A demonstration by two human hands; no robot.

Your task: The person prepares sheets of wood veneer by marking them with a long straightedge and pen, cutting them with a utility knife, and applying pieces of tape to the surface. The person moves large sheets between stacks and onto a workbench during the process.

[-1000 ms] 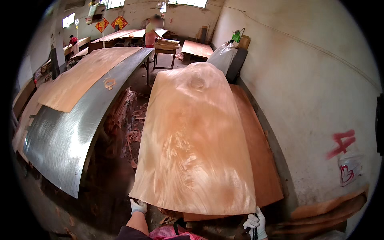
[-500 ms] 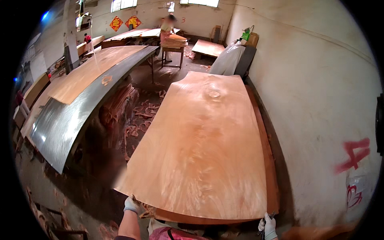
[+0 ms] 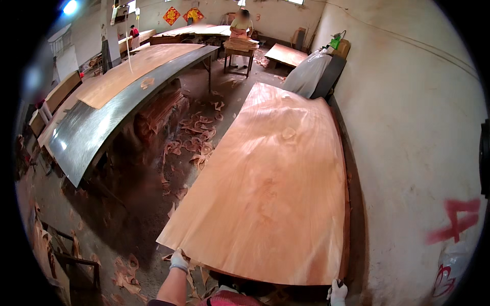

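A large, thin sheet of light-brown wood veneer (image 3: 255, 194) lies before me, rippled near its far right corner. It rests over a darker reddish layer that peeks out along the right side. My left hand (image 3: 178, 261), in a whitish glove, is closed on the near edge close to the left corner. At the near right corner my gloved right hand (image 3: 338, 294) is closed on the edge. A small dark tool shows beside that palm; its kind is hard to make out.
A long table with a dark metal-like top (image 3: 97, 132) and veneer (image 3: 138, 71) stands left. Veneer scraps (image 3: 199, 135) litter the floor. A whitish wall (image 3: 408, 127) runs along the right, with a wrapped bundle (image 3: 306, 76) by it. Far off, a person (image 3: 241, 28) stands at a small table (image 3: 240, 51).
The veneer sheet has shifted, its far edge now rippled and its near edge covering more of the layer beneath. Both hands keep hold. My view has tipped down and turned left.
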